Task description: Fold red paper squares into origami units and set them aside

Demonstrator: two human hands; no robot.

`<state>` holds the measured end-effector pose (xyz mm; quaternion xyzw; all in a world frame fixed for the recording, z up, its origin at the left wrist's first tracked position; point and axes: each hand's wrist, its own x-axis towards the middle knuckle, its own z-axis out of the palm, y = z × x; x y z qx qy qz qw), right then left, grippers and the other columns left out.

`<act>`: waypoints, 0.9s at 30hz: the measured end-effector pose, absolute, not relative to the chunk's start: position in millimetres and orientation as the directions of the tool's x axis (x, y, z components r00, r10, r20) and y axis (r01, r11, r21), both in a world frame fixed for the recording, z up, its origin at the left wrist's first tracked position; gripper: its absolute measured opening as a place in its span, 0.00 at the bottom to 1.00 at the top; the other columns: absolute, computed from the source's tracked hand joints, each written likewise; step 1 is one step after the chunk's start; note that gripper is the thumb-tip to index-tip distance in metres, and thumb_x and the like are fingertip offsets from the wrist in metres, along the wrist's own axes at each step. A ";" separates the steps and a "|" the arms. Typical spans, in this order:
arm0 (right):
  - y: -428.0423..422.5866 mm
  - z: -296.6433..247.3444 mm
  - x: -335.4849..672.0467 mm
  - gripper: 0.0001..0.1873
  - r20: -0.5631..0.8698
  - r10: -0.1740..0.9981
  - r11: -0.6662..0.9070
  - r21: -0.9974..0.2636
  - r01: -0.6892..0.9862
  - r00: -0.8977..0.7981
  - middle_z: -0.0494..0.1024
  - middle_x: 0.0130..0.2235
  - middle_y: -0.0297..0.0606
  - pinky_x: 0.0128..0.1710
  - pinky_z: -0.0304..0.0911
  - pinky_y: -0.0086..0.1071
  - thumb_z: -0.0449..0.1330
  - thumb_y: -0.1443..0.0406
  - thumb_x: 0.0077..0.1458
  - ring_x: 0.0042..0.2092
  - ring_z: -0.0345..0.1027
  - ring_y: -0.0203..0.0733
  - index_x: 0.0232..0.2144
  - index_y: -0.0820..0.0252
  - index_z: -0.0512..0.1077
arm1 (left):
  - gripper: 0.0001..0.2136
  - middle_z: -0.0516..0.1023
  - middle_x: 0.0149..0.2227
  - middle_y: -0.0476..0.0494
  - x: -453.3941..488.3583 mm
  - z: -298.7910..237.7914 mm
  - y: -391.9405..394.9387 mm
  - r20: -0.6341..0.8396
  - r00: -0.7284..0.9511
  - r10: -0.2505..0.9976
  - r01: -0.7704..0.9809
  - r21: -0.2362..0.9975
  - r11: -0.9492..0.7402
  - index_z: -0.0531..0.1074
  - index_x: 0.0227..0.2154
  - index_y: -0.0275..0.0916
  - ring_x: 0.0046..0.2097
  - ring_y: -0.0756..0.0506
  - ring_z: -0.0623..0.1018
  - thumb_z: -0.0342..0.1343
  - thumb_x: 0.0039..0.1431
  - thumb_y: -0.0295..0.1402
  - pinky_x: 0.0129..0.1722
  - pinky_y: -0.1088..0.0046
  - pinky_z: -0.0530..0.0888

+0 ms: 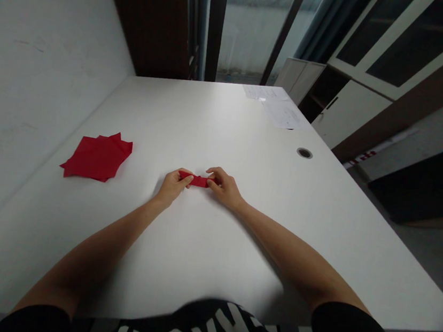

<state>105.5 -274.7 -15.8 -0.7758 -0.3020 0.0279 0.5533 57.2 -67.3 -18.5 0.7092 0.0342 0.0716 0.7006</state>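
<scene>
"Pinching, both sides. Left hand (171,186) has thumb and fingers closed on the left end of a red strip (200,181)."

"Right hand (224,188)?"

"Same deal, other end: thumb in front, fingers behind, one finger lifted above it. Neither grip is spread. Mark both as pinching the strip."

"Where's the strip?"

"Between the hands, roughly level, in front of the person over the white counter (203,250). Touching the surface or just above it, can't tell."

"How far along?"

"Strip is long and narrow, so my call: already folded, probably more than once. Small bump on its top edge near the middle, too small to read. Number of folds, can't tell. Whether it's complete, can't tell either."

"And left over?"

"Red sheets (99,156), loose pile on the left, corners fanned out. They lie flat, look unfolded, well apart from both hands. I'd count those as not worked. How many, can't tell; they overlap."

"Anything else on there?"

"Printed papers (282,111) at the far edge, round hole (304,153) toward the right. Neither is touched. Next clip."
</scene>
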 end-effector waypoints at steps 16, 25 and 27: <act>-274.5 -13.8 105.1 0.12 0.346 0.574 -0.270 -0.776 0.570 0.743 0.72 0.29 0.33 0.33 0.55 0.30 0.59 0.58 0.63 0.31 0.61 0.36 0.32 0.59 0.74 | 0.10 0.81 0.33 0.46 54.3 -17.5 -70.0 0.043 0.997 0.061 -0.037 0.995 -0.097 0.77 0.33 0.37 0.35 0.47 0.78 0.65 0.51 0.37 0.39 0.70 0.73; -278.8 -10.7 109.2 0.14 0.253 0.524 -0.334 -0.817 0.469 0.813 0.70 0.25 0.30 0.28 0.52 0.29 0.58 0.56 0.62 0.27 0.58 0.34 0.30 0.59 0.74 | 0.11 0.82 0.36 0.44 59.9 -24.2 -63.8 0.027 0.987 0.157 -0.025 1.000 -0.013 0.77 0.35 0.36 0.37 0.46 0.79 0.66 0.51 0.37 0.43 0.68 0.74; -278.5 -9.7 107.6 0.14 0.261 0.533 -0.321 -0.818 0.478 0.805 0.70 0.26 0.30 0.29 0.53 0.29 0.58 0.56 0.62 0.28 0.59 0.34 0.31 0.59 0.74 | 0.11 0.82 0.37 0.44 59.7 -25.1 -62.9 0.030 0.991 0.130 -0.024 0.999 -0.047 0.78 0.35 0.37 0.39 0.46 0.79 0.66 0.51 0.37 0.43 0.68 0.74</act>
